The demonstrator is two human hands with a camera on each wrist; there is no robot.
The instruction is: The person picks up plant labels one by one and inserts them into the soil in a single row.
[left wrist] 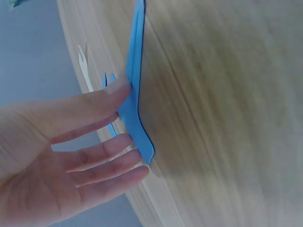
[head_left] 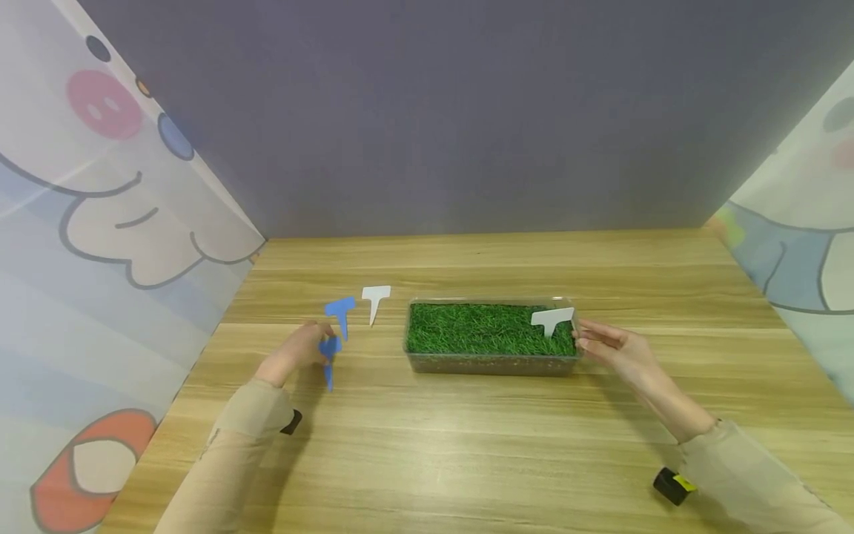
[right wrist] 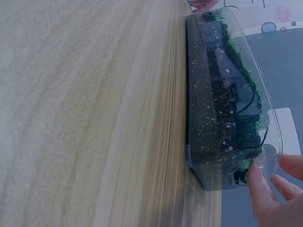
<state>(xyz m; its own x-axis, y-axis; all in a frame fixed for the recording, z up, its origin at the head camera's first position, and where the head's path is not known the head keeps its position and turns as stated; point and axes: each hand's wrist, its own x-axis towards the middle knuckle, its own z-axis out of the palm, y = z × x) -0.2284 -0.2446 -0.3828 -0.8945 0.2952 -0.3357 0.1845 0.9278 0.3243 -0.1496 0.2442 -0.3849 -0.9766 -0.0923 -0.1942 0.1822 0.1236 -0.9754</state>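
Blue label (left wrist: 130, 111) is under the left hand (head_left: 303, 347), at the left of the wooden table (head_left: 467, 445), its pointed stem toward the person. The left thumb lies over its neck and the fingertips touch its head; the hand is partly closed, and I cannot tell whether it has a firm pinch. Just beyond sits a second blue label (head_left: 341, 305), and to the right of that a white label (head_left: 376, 293), both on the table.

Farther right, near the middle, stands a clear box (head_left: 494, 365) of green grass (head_left: 467, 330) over dark soil (right wrist: 222, 113). Another white label (head_left: 552, 319) stands at its right end, slightly tilted, head above the grass. The right hand (head_left: 623, 354) touches that end of the box, thumb and fingers extended and a little apart.

Both arms wear beige sleeves (head_left: 247, 437). A grey wall (head_left: 467, 119) rises behind the table, with cartoon pictures (head_left: 104, 104) on either side.
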